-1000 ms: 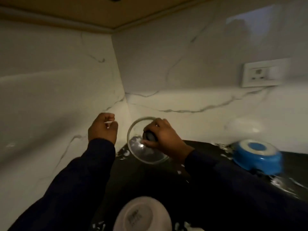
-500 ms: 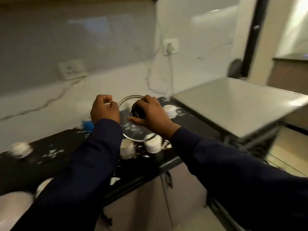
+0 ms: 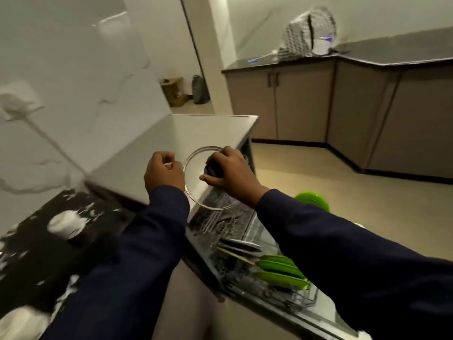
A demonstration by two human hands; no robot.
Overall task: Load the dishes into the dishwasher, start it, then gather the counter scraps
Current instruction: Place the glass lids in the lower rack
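My right hand [image 3: 230, 170] grips the black knob of a round glass lid [image 3: 196, 190], held tilted in the air above the open dishwasher [image 3: 245, 241]. My left hand [image 3: 163, 171] is beside the lid's left rim, fingers curled and pinching a small pale thing I cannot identify. The pulled-out lower rack [image 3: 301, 298] holds green plates [image 3: 282, 273] and a dark plate [image 3: 239, 245]. White scraps [image 3: 85, 212] lie scattered on the black counter [image 3: 36, 253].
A white cup [image 3: 65, 225] lies on the counter at left, and a white bowl [image 3: 22, 322] sits at the bottom left. The dishwasher's steel top [image 3: 176, 143] is just behind the lid. A green dish [image 3: 312, 200] shows past my right wrist. Beige floor and cabinets [image 3: 306, 104] lie beyond.
I have turned right from the corner of the counter to the dishwasher, carrying the glass lid by its knob in my right hand; both hands keep their grips.
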